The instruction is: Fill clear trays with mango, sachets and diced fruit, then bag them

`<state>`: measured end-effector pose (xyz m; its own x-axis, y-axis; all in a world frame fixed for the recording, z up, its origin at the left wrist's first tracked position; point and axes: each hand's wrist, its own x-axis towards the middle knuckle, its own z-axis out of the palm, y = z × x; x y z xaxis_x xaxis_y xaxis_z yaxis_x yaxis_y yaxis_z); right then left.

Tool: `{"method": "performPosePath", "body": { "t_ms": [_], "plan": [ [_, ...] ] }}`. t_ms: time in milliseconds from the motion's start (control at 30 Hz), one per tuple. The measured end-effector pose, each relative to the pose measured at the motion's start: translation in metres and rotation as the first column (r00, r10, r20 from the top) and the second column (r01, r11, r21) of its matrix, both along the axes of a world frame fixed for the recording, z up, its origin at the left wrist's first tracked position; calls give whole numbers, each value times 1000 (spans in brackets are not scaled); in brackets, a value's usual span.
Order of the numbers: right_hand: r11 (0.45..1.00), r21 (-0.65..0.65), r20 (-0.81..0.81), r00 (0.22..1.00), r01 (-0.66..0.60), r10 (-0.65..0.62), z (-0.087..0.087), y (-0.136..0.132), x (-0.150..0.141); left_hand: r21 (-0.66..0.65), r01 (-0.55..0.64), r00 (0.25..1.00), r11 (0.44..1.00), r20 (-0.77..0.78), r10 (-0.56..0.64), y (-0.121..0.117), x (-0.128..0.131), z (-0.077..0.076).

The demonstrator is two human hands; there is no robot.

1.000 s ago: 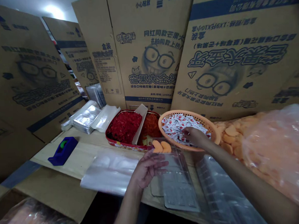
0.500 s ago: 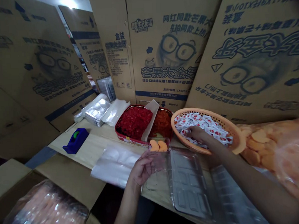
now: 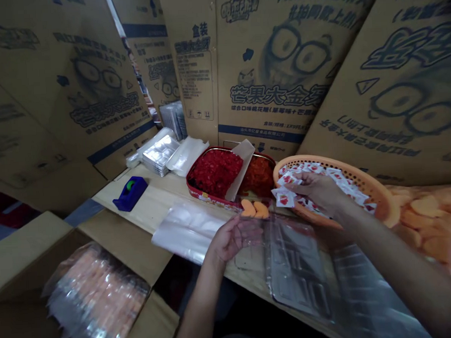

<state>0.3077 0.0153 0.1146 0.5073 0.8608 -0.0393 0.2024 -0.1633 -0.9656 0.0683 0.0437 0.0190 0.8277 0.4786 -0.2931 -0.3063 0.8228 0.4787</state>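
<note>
My left hand (image 3: 234, 237) holds a clear plastic box (image 3: 249, 261) at its edge, with the palm turned up and fingers curled. Two orange curved candies (image 3: 255, 209) lie in the box's far end. Over the left part of an orange basket (image 3: 386, 206), my right hand (image 3: 319, 187) pinches small white sachets (image 3: 285, 196) with red print. More of these sachets fill the basket below. Right of my left hand lie clear moulded plastic trays (image 3: 296, 266). How my left fingers grip the box is partly blurred.
Behind the box stands a red tin (image 3: 212, 200) of red and orange pieces with a card divider. A blue tape dispenser (image 3: 130, 193), plastic bags (image 3: 187, 229) and stacked trays (image 3: 160, 155) are on the left. An open carton (image 3: 131, 244) holds packed goods; tall cartons (image 3: 260, 101) stand behind.
My right hand has come up out of the sachets in the basket, now with sachets between its fingers. The left hand keeps hold of the box. The view has shifted.
</note>
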Motion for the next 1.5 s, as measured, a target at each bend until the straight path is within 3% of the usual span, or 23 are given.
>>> {"method": "performPosePath", "body": {
  "t_ms": [100,267,333,400,567,700,833,933,1033,1100,1167,1200,1233,1300,1367,1500],
  "plan": [
    [956,-127,-103,962,-265,253,-4,-3,-40,1,10,1000,1000,-3,-10,0,0,2],
    [783,-161,118,776,-601,619,-17,10,-78,-14,-7,1000,1000,-8,7,2,0,-2],
    [732,-175,191,706,-659,681,-21,19,-84,-15,2,1000,1000,-8,-2,3,0,-4],
    [716,-186,235,677,-673,698,-22,25,-87,-26,8,1000,1000,-5,-8,3,0,-6],
    [724,-136,141,710,-676,690,-18,29,-89,-37,33,999,999,1,-33,3,1,-9],
    [831,-78,117,823,-551,556,-12,24,-79,-11,41,998,999,-38,-41,2,2,-7],
    [952,-65,113,946,-298,304,-5,11,-43,-29,15,998,999,-64,-17,2,2,-4],
    [992,-118,152,986,-51,68,-1,-4,-4,-54,-8,999,999,-53,5,2,3,-5],
    [967,-167,373,920,193,-119,2,-20,28,-49,6,1000,999,-12,-6,2,4,-7],
    [956,-101,622,767,276,-156,1,-28,33,-45,18,1000,999,11,-18,2,4,-8],
    [987,-31,778,624,160,-77,-1,-34,22,-45,10,1000,999,18,-9,1,5,-8],
    [998,-55,797,603,25,28,-3,-35,12,-46,0,1000,999,17,0,1,5,-8],
    [985,-109,781,601,-135,169,-6,-36,0,-45,-10,1000,999,15,10,1,5,-8],
    [890,-240,694,573,-387,436,-16,-36,-25,-43,-17,1000,999,8,18,1,5,-9],
    [831,-274,663,531,-484,528,-27,-33,-43,-43,-8,1000,999,5,8,2,5,-10],
    [806,-270,719,446,-526,532,-44,-16,-57,-43,18,1000,999,24,-17,3,5,-13]
  ]
}}
